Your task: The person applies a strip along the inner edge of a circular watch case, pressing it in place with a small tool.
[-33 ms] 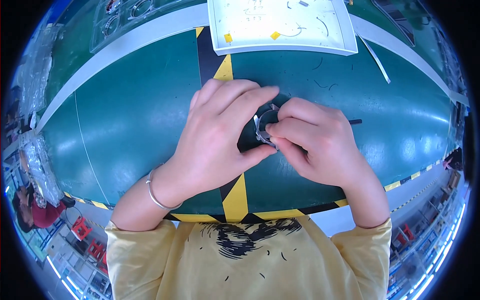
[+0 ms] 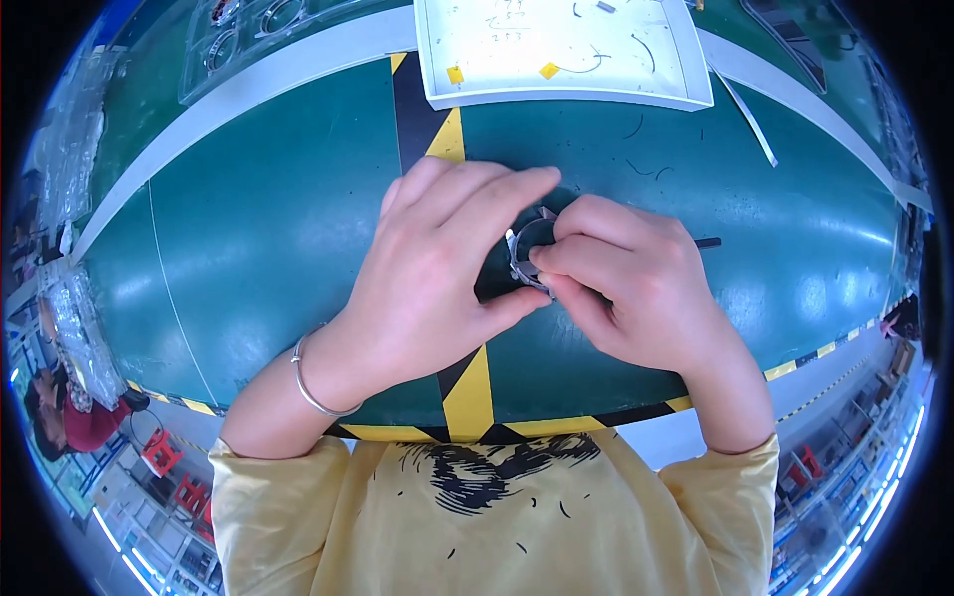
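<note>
A round metal watch case with a dark middle lies on the green tabletop between my hands. My left hand curves round it from the left, thumb against its near edge and index finger arched above its far edge. Its other fingertips are hidden. From the right, my right hand is closed in a pinch at the rim, index fingertip over the inside and thumb beside the near edge. What lies between those fingers is too small to make out, and this hand covers the case's right side.
Beyond my hands stands a white tray with thin black scraps and yellow tabs. A dark strip shows right of my right hand. A pale strip lies at the far right. A clear tray at the far left holds round metal parts.
</note>
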`<state>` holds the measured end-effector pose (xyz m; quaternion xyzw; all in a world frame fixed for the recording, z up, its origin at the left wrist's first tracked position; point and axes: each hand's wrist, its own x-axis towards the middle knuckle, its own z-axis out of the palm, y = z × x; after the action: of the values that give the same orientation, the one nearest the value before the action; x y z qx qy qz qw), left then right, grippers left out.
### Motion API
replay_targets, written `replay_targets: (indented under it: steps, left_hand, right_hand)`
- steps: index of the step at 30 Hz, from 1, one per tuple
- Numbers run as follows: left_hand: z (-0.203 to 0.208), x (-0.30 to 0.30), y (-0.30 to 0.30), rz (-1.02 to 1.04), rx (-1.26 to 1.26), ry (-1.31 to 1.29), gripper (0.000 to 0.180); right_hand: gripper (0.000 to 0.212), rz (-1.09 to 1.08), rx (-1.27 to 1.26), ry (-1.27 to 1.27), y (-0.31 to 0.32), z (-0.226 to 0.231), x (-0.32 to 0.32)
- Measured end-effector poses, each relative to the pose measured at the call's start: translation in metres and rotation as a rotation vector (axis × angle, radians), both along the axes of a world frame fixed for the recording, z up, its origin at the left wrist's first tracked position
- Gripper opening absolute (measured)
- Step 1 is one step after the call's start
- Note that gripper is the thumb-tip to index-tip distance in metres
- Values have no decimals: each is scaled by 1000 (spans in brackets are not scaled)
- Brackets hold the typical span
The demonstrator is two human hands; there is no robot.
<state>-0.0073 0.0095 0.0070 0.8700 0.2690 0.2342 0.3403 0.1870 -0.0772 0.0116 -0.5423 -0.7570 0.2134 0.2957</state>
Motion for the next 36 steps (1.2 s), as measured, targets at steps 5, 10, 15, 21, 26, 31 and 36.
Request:
replay_targets:
  steps: [5,10,15,21,26,31,36]
  left_hand:
    - [3,-3,1,-98,35,87,57]
    - [5,-2,-6,-63,65,99,58]
    - [4,-3,-6,-45,69,96,58]
    - [2,-1,-5,-39,44,76,58]
    - [2,-3,-4,-38,4,91,59]
    - [2,-2,-5,-34,10,82,59]
    - [2,-3,-4,-32,6,87,60]
  right_hand:
    - [12,35,-7,10,1,0,3]
    - [13,85,-47,20,4,3,6]
    - [13,12,-6,7,1,1,-2]
    - [12,57,-67,10,1,6,4]
    - [13,17,-11,16,0,1,-1]
    - [13,42,-46,17,0,2,1]
    - [14,32,-44,39,1,3,1]
